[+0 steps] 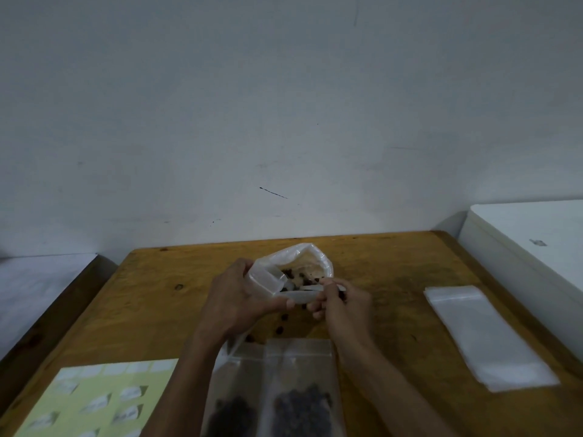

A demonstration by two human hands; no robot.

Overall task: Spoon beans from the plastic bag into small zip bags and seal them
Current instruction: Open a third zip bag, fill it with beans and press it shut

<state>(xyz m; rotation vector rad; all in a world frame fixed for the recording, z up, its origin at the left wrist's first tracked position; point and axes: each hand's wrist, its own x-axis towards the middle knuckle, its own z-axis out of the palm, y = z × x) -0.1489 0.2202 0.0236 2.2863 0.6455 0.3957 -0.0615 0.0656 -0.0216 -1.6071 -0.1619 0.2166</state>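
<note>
A crumpled plastic bag with dark beans inside stands open at the table's middle. My left hand grips a small clear zip bag in front of it. My right hand pinches the other end of that bag's top edge; whether it also holds a spoon I cannot tell. Two filled zip bags with dark beans lie near the front edge, between my forearms. A few loose beans lie on the wood below my hands.
A stack of empty zip bags lies at the right on the wooden table. A yellow label sheet lies at the front left. A white box stands beyond the right edge. A wall rises behind.
</note>
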